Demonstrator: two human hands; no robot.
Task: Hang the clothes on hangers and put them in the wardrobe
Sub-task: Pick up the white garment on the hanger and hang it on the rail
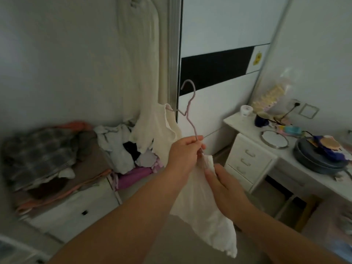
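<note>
head view: left hand (183,149) dead centre, fingers curled round thin pink hanger (190,111), hook pointing up toward 12. cream top (202,202) half on it, one shoulder draped near 11, rest hanging toward 6. right hand (222,184) at 5 of left, pinching cloth just under hanger. clothes pile (122,147) on bed at 9. wardrobe door (219,60) at 12. white desk (253,147) at 3

Open air ahead toward the white sliding wardrobe door with its black band (215,67); heaped clothes on the bed (122,147) crowd the left, cluttered white dressing surface (247,126) hems the right.
</note>
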